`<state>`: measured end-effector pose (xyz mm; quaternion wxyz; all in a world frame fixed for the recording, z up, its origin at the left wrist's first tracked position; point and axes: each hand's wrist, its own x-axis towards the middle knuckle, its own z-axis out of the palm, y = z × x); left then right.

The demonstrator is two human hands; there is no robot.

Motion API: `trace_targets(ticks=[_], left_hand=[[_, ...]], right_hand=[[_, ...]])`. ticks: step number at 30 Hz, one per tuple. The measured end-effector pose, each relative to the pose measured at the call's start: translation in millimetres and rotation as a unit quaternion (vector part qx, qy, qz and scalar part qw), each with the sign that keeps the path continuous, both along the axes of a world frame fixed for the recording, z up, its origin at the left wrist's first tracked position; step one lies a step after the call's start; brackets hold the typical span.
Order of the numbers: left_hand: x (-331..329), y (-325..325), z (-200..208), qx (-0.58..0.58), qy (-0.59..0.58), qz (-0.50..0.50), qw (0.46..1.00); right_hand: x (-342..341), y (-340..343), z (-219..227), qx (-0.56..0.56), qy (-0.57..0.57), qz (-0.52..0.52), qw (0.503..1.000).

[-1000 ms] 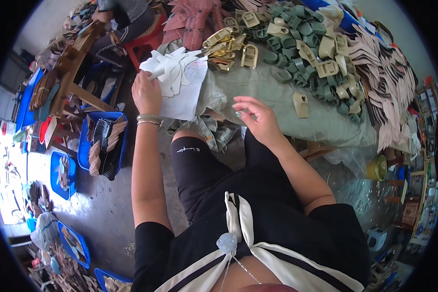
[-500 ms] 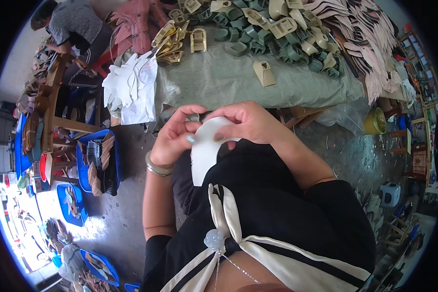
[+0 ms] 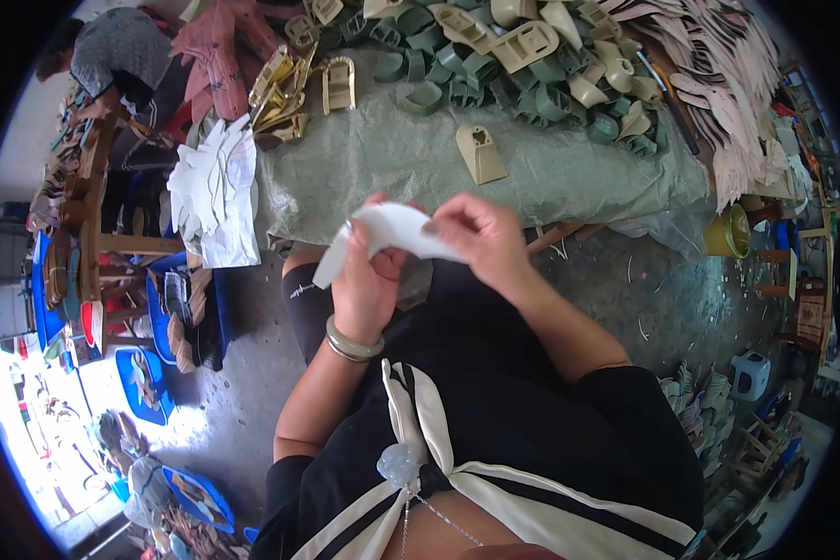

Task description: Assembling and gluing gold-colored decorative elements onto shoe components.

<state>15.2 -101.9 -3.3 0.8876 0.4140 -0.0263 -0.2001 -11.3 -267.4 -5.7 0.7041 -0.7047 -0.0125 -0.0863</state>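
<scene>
In front of my lap I hold up a thin, white, crescent-shaped piece [image 3: 403, 227]. My left hand [image 3: 366, 291] is closed on its left part, thumb on the near face and the other fingers mostly hidden behind. One narrow end of the piece sticks out left of that thumb. At the other end, the bent fingers of my right hand [image 3: 491, 245] pinch the edge; they are slightly blurred. Beyond my hands, a single beige moulded piece [image 3: 479, 157] lies on the table's grey-green cover [image 3: 373, 159].
White cut pieces [image 3: 212, 182] overhang the table's left corner beside gold moulded parts [image 3: 280, 89]. Green and beige moulded parts [image 3: 532, 70] are heaped at the back, with pinkish cut pieces [image 3: 719, 103] to the right. Blue bins [image 3: 143, 387] stand left; another person [image 3: 121, 51] bends over far left.
The white piece has turned from hanging upright to lying crosswise. My left hand has moved right and now grips its left part; my right hand has shifted to its right end.
</scene>
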Motion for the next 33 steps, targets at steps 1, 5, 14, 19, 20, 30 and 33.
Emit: trace_targets(ticks=[1, 5, 14, 19, 20, 30, 33], left_hand=[[6.3, 1.0, -2.5, -0.005, 0.013, 0.017, 1.000], [20.1, -4.0, -1.1, 0.009, 0.049, 0.074, 0.996], [56.9, -18.1, 0.7, -0.008, 0.051, 0.073, 0.996], [65.1, -23.5, -1.4, -0.003, 0.058, 0.083, 0.995], [65.5, -24.9, -2.1, -0.004, 0.058, 0.085, 0.995], [71.4, -30.2, -3.6, -0.052, 0.069, 0.037, 0.996], [68.2, -38.9, 6.4, -0.051, 0.059, 0.013, 0.997]], right_hand=[[5.5, -10.4, -1.0, -0.033, -0.030, -0.052, 0.998], [25.3, -59.2, -15.4, -0.172, -0.133, -0.201, 0.955], [42.7, -108.4, -9.6, -0.431, -0.197, -0.130, 0.871], [48.7, -128.5, -5.5, -0.434, -0.215, -0.108, 0.868], [49.7, -130.7, -2.9, -0.434, -0.216, -0.105, 0.868], [92.8, -153.3, 62.1, -0.520, -0.351, -0.085, 0.774], [115.2, -140.5, 70.2, -0.623, -0.288, -0.082, 0.722]])
